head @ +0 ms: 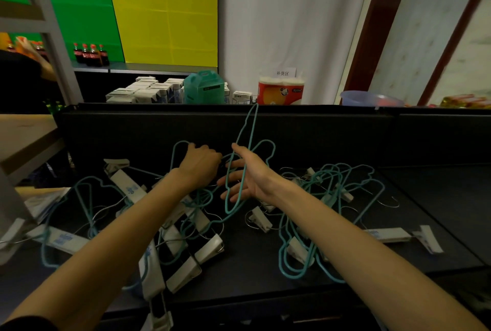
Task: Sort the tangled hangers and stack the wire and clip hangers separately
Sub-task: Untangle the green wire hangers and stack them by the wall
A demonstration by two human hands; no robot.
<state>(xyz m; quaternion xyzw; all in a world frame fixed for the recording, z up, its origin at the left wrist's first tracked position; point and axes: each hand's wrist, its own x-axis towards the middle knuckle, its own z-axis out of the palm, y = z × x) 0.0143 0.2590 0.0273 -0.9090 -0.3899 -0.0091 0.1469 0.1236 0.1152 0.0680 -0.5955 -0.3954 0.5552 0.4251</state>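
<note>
So the teal wire hanger [240, 160] that's up in the air is standing nearly on end, long axis running steeply from down near the table up toward the back wall of the black table [265, 275], top end leaning a bit to the right and poking above the back rim. Its lower loop hangs in front of the right hand's fingers, and the wire passes right across the palm.

The right hand [245, 176] is spread, palm turned left, fingers splayed with the wire threaded between thumb and fingers; can't really tell if it's pinching the wire or the wire is just resting there. The left hand [200, 164] is just to the left, nearly touching, curled closed around another teal wire loop at the top of the tangle.

Below both hands sits the middle tangle of white clip hangers [186, 253] mixed with teal wire. To the right, a separate bunch of teal wire hangers [326, 213] with a few white clips caught in it. Far left, more clip hangers and a teal one [87, 206] near the table edge.

Behind the table: white cartons [143, 91], a teal jug [204, 89] and a red paper roll pack [281, 91].
</note>
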